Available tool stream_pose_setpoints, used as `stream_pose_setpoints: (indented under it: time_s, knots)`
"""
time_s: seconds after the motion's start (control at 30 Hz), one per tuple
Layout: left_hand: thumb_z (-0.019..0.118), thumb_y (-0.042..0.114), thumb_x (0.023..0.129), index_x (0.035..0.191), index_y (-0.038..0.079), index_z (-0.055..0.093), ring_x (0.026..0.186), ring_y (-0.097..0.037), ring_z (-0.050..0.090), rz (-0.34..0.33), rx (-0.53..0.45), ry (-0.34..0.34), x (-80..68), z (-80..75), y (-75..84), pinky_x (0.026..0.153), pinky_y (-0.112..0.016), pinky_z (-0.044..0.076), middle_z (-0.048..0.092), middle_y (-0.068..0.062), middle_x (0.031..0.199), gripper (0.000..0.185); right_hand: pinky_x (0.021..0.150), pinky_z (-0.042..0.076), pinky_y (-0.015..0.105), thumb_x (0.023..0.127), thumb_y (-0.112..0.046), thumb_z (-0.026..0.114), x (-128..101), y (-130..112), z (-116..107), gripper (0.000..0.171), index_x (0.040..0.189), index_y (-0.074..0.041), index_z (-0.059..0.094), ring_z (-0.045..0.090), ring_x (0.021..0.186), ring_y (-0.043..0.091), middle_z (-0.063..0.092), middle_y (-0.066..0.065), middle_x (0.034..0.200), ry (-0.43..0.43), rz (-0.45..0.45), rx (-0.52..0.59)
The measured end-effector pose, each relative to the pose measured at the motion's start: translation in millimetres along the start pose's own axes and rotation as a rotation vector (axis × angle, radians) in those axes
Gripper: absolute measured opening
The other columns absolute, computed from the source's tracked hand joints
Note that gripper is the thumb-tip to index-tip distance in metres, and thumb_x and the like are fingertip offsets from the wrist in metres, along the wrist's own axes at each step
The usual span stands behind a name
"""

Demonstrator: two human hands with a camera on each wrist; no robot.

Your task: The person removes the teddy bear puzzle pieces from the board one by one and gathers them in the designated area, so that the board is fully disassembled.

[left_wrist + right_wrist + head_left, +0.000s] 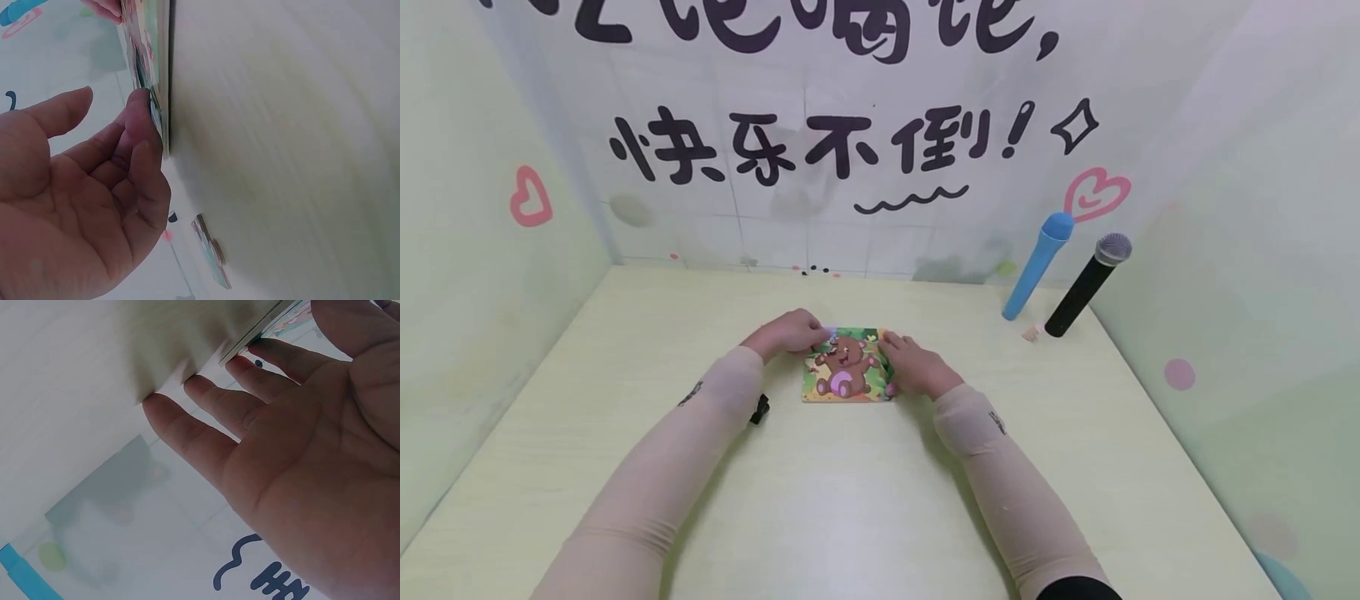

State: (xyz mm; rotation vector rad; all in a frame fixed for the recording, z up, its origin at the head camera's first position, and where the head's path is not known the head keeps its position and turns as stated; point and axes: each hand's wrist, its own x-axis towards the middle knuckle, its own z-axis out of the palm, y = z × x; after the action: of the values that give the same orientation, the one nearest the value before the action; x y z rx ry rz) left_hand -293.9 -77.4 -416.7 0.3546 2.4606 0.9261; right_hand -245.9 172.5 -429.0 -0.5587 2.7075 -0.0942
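The bear puzzle [848, 365] lies flat near the middle of the desk [850, 500], and looks thin, light and stiff, best taken by its edges since the face gives no purchase. The left hand [786, 332] rests at the puzzle's upper left corner, fingertips [140, 109] touching its edge, fingers relaxed. The right hand [917, 364] lies along the puzzle's right edge, fingers [187, 431] straight, gripping nothing.

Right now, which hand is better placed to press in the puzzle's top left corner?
Left. The left hand already has fingertips on the bear puzzle at that corner; the right hand rests along the opposite edge.
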Motion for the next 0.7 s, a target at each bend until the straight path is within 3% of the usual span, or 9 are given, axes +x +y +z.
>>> stream_pose_setpoints:
  time_s: [0.17, 0.43, 0.7]
  knots:
    - [0.052, 0.032, 0.106, 0.100, 0.001, 0.071, 0.061, -0.012, 0.048, -0.005, -0.002, 0.023, -1.0, 2.4, 2.2, 0.067, -0.030, 0.046, 0.054, 0.001, 0.067, 0.036, 0.110, 0.040, 0.057, 0.096, -0.024, 0.070, -0.1, 0.2, 0.4, 0.080, 0.161, -0.009, 0.026, 0.016, 0.153, 0.037, 0.011, 0.010, 0.170, 0.001, 0.000, 0.006]
    - [0.053, 0.032, 0.106, 0.098, 0.003, 0.071, 0.070, -0.016, 0.051, 0.032, 0.007, 0.013, 1.9, 7.3, 3.5, 0.069, -0.032, 0.048, 0.058, -0.004, 0.077, 0.036, 0.110, 0.039, 0.057, 0.098, -0.022, 0.068, 0.4, 0.3, 1.4, 0.077, 0.161, -0.010, 0.026, 0.017, 0.153, 0.037, 0.011, 0.010, 0.170, 0.003, 0.007, -0.003]
    - [0.057, 0.031, 0.103, 0.105, 0.003, 0.067, 0.083, -0.019, 0.055, 0.035, -0.025, 0.066, -0.9, 10.4, 7.7, 0.073, -0.032, 0.048, 0.063, -0.007, 0.093, 0.030, 0.110, 0.040, 0.056, 0.098, -0.025, 0.067, 0.4, -0.5, 0.4, 0.079, 0.161, -0.009, 0.023, 0.015, 0.153, 0.036, 0.010, 0.010, 0.170, -0.010, 0.013, -0.026]
